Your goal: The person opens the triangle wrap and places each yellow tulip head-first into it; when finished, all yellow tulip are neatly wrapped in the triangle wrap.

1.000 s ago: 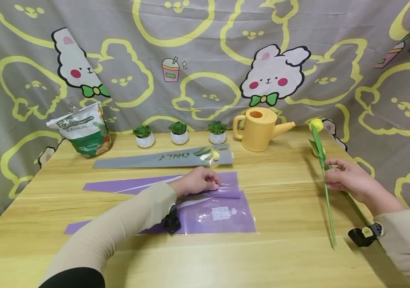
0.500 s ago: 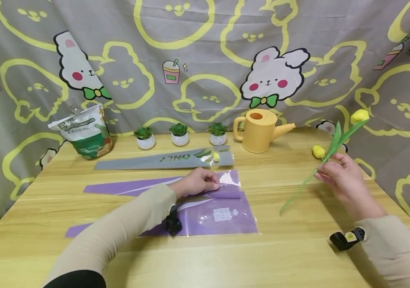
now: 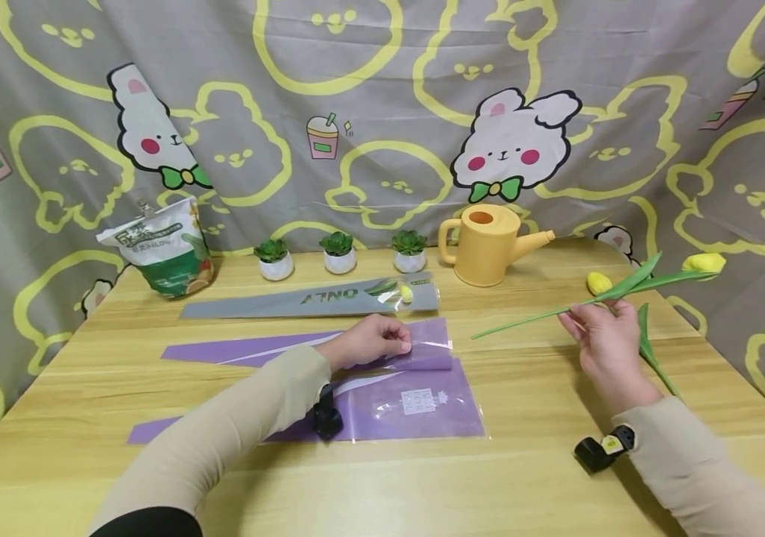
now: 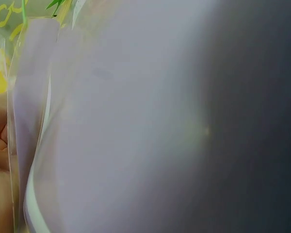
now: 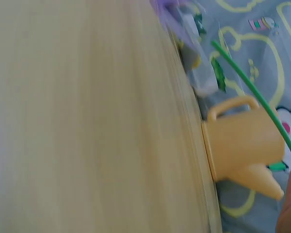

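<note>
My left hand (image 3: 376, 341) pinches the clear front film of a purple flower sleeve (image 3: 208, 351) near its wide right end. That film and the sleeve fill much of the left wrist view, blurred. Over the right of the table, my right hand (image 3: 607, 347) holds a yellow artificial tulip (image 3: 703, 264) by its green stem. The blossom points right, and the bare stem end points left toward the sleeve. In the right wrist view the stem (image 5: 254, 90) slants past the watering can. Another purple sleeve (image 3: 423, 418) lies flat in front, partly under my left forearm.
A second yellow tulip (image 3: 599, 283) lies behind my right hand. Farther back is a grey sleeve (image 3: 255, 306) with a tulip inside. Along the rear edge stand a yellow watering can (image 3: 486, 250), several small potted succulents (image 3: 340, 261) and a green-white bag (image 3: 171, 257) before a patterned curtain.
My right hand has lifted the tulip and moved left, turning it from nearly upright to almost level, stem end leftward. The left hand stays at the sleeve's film.
</note>
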`<state>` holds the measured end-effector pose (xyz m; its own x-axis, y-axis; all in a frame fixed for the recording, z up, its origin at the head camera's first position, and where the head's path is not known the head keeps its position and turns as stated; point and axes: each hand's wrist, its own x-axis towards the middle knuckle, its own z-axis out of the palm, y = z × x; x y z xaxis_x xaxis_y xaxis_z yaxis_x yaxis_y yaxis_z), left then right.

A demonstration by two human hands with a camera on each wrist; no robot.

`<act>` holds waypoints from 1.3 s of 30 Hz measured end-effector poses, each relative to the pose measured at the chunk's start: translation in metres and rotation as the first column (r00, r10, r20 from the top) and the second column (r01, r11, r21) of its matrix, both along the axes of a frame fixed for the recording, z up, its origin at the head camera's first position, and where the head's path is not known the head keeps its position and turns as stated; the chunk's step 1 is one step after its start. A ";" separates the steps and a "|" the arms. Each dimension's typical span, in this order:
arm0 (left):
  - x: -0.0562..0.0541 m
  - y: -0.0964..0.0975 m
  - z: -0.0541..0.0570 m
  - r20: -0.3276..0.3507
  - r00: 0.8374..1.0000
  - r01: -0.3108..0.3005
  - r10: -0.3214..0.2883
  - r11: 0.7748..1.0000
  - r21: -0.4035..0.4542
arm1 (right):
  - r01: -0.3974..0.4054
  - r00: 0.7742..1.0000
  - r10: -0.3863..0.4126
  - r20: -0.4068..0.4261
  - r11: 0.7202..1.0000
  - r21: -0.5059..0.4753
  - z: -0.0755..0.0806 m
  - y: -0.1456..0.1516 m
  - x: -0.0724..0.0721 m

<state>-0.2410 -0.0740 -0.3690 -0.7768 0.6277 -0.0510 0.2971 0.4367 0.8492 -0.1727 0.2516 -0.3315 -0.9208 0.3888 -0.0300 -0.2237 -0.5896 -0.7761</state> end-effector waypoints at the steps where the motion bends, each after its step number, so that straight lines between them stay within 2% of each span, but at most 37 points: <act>1: 0.000 0.000 0.000 -0.003 1.000 0.005 -0.005 1.000 0.002 | 0.002 1.000 -0.002 0.007 1.000 0.001 0.000 -0.004 -0.001; 11: 0.003 0.003 -0.001 0.015 1.000 0.003 -0.003 1.000 0.028 | -0.007 0.996 0.000 0.084 0.996 0.088 -0.003 -0.038 -0.004; 23: 0.011 0.009 0.006 -0.087 0.995 -0.044 0.039 0.997 -0.059 | -0.141 0.974 0.109 0.200 0.977 0.157 -0.010 -0.061 -0.001; 30: 0.013 0.011 0.006 -0.138 0.988 -0.078 0.066 0.993 -0.086 | -0.229 0.952 0.189 0.243 0.962 0.147 -0.016 -0.072 -0.003; 35: 0.013 0.011 0.006 -0.192 0.979 -0.081 0.067 0.995 -0.066 | -0.256 0.943 0.211 0.258 0.954 0.158 -0.020 -0.076 -0.005; 39: 0.012 0.011 0.006 -0.192 0.979 -0.086 0.074 0.995 -0.051 | -0.280 0.936 0.234 0.263 0.948 0.153 -0.023 -0.079 -0.006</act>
